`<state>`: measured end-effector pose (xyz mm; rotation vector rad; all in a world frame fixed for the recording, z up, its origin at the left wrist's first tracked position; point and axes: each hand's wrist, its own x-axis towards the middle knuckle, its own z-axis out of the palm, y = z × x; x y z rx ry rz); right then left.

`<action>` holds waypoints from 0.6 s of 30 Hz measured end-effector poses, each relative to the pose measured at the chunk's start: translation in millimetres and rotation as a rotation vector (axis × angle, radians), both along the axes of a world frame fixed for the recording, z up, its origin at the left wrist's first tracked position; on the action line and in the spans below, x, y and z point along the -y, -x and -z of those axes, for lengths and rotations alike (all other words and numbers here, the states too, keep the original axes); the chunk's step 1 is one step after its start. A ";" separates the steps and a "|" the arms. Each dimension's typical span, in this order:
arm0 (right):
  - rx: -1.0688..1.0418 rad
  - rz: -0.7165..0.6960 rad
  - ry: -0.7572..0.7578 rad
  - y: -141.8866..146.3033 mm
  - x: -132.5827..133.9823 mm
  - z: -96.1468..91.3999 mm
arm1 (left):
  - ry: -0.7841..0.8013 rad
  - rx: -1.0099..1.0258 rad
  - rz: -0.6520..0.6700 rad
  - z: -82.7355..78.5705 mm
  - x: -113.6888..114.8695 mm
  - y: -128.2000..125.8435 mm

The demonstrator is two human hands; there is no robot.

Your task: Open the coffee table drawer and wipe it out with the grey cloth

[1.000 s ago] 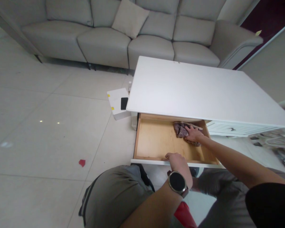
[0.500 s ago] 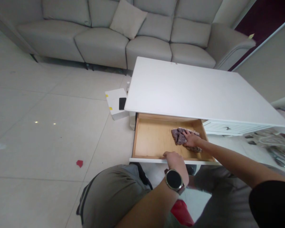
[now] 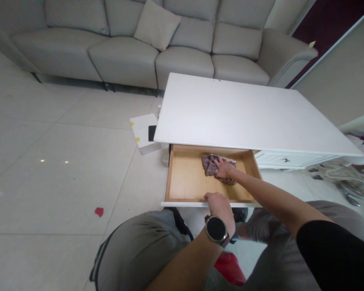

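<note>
A wooden drawer [image 3: 185,178] with a white front is pulled out from under a white tabletop. Inside it, toward the right and middle, lies a bunched purple-brown patterned cloth [image 3: 210,165]. My right hand [image 3: 224,168] bears down on this cloth, fingers bent over it, pressing it to the drawer's bottom; the palm side is hidden. My left hand [image 3: 220,202], with a round watch [image 3: 216,229] at the wrist, is closed over the top edge of the drawer front, the fingertips partly out of sight.
The white table [image 3: 245,113] stands before a grey sofa [image 3: 182,64]. On the floor at its left is a white box [image 3: 141,125] with a black phone [image 3: 152,133] on it. A red scrap [image 3: 99,211] lies on the tiles. Coiled cables [image 3: 348,178] lie at right.
My right hand has slid the cloth leftward and a little farther back across the drawer bottom. My left hand stays on the drawer front. The view has shifted slightly.
</note>
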<state>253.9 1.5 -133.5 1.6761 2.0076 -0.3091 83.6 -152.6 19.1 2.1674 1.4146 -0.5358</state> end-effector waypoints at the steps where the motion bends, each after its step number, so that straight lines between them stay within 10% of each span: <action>1: -0.010 -0.032 -0.002 13.4 -3.8 -1.0 | 0.004 -0.004 -0.003 0.4 -0.3 -0.4; 11: -0.123 -0.483 -0.016 195.6 -25.6 -1.8 | -0.009 -0.045 0.027 -2.7 9.0 1.7; 18: -0.185 -0.458 -0.016 187.3 -25.3 0.2 | -0.025 0.028 -0.029 4.5 9.7 3.2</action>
